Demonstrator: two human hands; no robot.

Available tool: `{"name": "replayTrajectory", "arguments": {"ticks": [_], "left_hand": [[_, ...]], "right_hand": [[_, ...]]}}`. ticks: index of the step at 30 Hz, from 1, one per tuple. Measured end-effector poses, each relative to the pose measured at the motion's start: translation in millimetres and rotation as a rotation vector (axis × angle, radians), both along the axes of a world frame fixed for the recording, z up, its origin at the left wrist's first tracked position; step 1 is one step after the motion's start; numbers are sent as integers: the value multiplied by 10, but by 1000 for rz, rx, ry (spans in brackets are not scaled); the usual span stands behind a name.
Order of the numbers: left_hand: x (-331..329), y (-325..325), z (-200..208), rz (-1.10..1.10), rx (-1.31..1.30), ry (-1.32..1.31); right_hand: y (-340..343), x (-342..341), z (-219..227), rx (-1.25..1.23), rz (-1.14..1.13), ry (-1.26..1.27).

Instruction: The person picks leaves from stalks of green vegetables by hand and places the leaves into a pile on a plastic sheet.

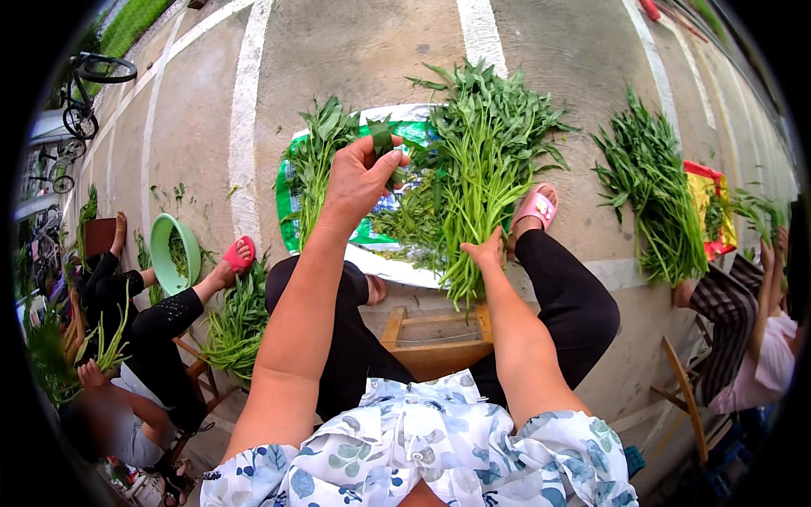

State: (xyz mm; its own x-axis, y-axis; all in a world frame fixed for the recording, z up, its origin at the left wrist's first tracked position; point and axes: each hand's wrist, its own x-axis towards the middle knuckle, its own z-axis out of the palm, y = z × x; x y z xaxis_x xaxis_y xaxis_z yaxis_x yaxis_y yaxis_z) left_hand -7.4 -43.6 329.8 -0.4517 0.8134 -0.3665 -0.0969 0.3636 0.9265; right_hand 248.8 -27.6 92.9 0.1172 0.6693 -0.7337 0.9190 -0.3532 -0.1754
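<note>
My left hand (pixel 359 179) is raised over the plastic sheet, its thumb and fingers pinching a few green leaves (pixel 381 135) of water spinach. On the sheet's right side lies a big pile of long-stemmed water spinach (pixel 477 160), leaves pointing away from me. My right hand (pixel 486 252) rests at the lower stems of that pile, thumb and forefinger spread apart; its other fingers are hard to make out. A smaller water spinach bunch (pixel 317 160) lies on the left. Between the two piles are loose picked leaves (pixel 414 215).
The green-and-white plastic sheet (pixel 287 203) lies on concrete between my feet. A wooden stool (pixel 439 359) shows beneath me. At left, a person handles stems near a green basin (pixel 187 245). At right, another person sits by a greens heap (pixel 650 186) and a red-yellow bag (pixel 716 211).
</note>
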Motion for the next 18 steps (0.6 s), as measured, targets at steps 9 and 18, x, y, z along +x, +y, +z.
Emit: {"name": "replayTrajectory", "arguments": {"ticks": [9,18], "left_hand": [[-41,-16,8,9,3,20],[-20,3,40,37,53,-25]], "right_hand": [[174,57,268,62,62,3],[269,233,310,334,123,180]]}}
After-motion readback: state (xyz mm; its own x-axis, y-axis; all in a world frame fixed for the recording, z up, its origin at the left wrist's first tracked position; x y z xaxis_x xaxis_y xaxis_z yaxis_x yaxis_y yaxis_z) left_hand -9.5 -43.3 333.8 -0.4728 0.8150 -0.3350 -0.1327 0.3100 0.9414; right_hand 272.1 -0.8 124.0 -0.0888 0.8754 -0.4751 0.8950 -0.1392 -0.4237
